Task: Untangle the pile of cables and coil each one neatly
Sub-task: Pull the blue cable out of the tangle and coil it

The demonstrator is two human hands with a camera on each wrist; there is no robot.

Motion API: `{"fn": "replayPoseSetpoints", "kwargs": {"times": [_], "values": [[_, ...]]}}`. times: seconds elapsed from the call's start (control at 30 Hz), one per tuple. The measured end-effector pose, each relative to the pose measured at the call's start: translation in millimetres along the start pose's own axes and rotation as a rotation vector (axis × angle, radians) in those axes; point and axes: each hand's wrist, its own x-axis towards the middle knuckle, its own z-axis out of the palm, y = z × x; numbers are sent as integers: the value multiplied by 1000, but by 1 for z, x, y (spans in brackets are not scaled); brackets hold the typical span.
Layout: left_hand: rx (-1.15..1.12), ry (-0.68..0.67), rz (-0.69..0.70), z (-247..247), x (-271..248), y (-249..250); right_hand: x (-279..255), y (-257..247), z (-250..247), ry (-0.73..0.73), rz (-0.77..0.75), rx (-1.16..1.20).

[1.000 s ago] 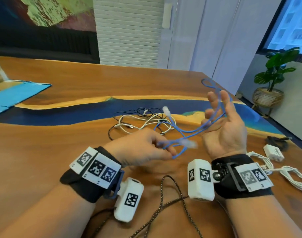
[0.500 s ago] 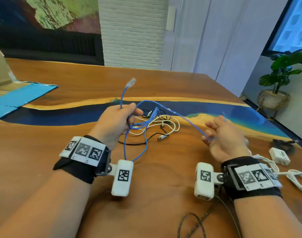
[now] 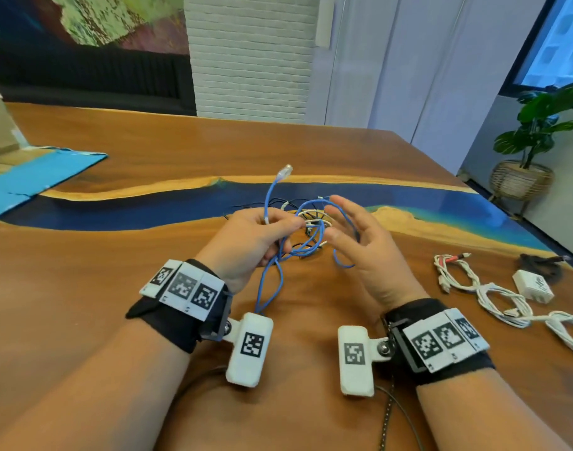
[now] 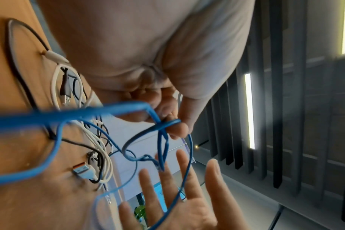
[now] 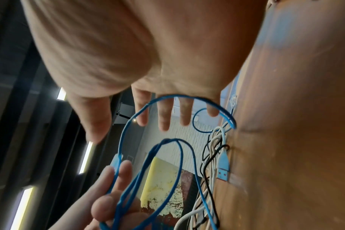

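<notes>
A thin blue network cable [image 3: 269, 288] is held above the wooden table [image 3: 83, 288]. My left hand [image 3: 288, 230] pinches several of its strands between thumb and fingers, seen close in the left wrist view [image 4: 173, 126]. One clear plug [image 3: 285, 171] sticks up above that hand, and two loops hang below it. My right hand [image 3: 345, 227] faces it with fingers straight, and a blue loop [image 5: 128, 124] passes around those fingers [image 5: 164, 113]. Behind both hands lies the tangled pile of white and black cables [image 3: 311, 221].
Coiled white cables [image 3: 493, 296], a white charger [image 3: 532, 287] and a black coil [image 3: 539, 265] lie at the right. A blue mat [image 3: 34, 177] covers the far left. A dark braided cable [image 3: 385, 418] runs off the near edge. A potted plant [image 3: 532, 135] stands beyond the table.
My right hand has come left, close to the left hand, and opened, with a blue loop now around its fingers. The left hand keeps its hold on the strands.
</notes>
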Motion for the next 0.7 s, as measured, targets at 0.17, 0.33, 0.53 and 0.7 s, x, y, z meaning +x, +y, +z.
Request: {"fn": "replayPoseSetpoints", "kwargs": {"times": [0.17,0.33,0.53,0.7], "values": [[-53,2,18,2,1,0,-7,10,-1,-92,89,-36],[-86,-12,6,4,2,-1,-9,19,-6,-43,209,-41],[-92,99,5,5,4,-1,-8,20,-8,-82,250,10],[-146,84,14,-1,4,2,-7,21,-7,-35,287,-50]]}}
